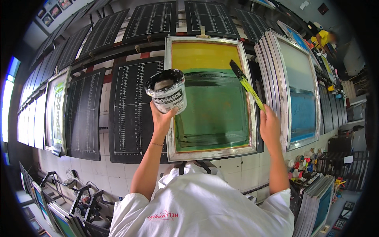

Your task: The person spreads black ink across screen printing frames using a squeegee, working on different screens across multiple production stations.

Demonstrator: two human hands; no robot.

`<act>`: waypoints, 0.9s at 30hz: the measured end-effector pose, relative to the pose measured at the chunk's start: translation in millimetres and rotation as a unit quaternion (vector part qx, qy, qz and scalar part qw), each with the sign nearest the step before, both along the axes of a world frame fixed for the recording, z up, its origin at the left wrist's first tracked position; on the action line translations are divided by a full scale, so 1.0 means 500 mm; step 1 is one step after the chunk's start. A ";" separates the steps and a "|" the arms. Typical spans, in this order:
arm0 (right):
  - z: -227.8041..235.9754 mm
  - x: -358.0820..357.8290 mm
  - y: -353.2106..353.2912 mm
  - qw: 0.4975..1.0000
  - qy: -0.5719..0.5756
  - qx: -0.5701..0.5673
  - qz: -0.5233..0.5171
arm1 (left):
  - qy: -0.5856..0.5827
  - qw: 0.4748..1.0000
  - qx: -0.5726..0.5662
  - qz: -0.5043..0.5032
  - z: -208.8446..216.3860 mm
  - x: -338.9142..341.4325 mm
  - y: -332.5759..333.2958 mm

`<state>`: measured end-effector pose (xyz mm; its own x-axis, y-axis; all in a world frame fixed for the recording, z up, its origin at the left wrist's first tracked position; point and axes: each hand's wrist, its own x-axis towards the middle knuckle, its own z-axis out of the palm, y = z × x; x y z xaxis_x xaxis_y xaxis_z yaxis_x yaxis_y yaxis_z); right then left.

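Observation:
In my left hand (162, 114) is a white plastic tub (173, 103), tilted a little, with black ink coating its inside and rim. My fingers wrap its lower side over the left part of a screen printing frame (213, 155). Yellow mesh shows at the frame's far end, green over the rest, and a smear of black ink (203, 79) crosses the upper green part. My right hand (269, 118) grips the lower end of a yellow-green spatula (249, 87). Its far end is coated black and stands above the frame's right side, apart from the tub.
Black pallets with white ruled marks (132, 106) line both sides of the bench. Several screens with metal frames (300, 91) stand close on the right. Ink containers (302, 162) crowd the lower right. A person in yellow (323, 38) is at the far right.

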<state>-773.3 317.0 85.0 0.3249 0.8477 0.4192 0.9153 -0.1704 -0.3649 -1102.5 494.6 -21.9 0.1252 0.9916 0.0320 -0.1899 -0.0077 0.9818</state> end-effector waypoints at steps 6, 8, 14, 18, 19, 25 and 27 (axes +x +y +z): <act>-0.223 0.068 0.072 0.978 0.084 -0.102 -0.160 | 0.021 1.000 -0.017 0.009 -0.005 -0.039 -0.045; -0.266 0.072 0.092 0.974 0.090 -0.113 -0.172 | 0.021 0.999 -0.028 0.005 -0.008 -0.055 -0.064; -0.425 0.075 0.139 0.981 0.079 -0.055 -0.171 | 0.029 0.999 -0.015 0.004 0.003 -0.086 -0.100; -0.410 -0.040 0.205 0.964 0.170 -0.117 -0.165 | 0.004 0.998 -0.053 0.018 0.015 -0.109 -0.116; -0.402 -0.075 0.221 0.965 0.170 -0.126 -0.156 | 0.007 0.999 -0.046 0.019 0.015 -0.114 -0.117; -0.365 -0.277 0.286 0.966 0.170 -0.169 -0.096 | 0.020 0.999 -0.025 0.031 -0.007 -0.159 -0.122; -0.355 -0.305 0.296 0.967 0.181 -0.172 -0.056 | 0.028 0.999 -0.014 0.037 -0.010 -0.172 -0.121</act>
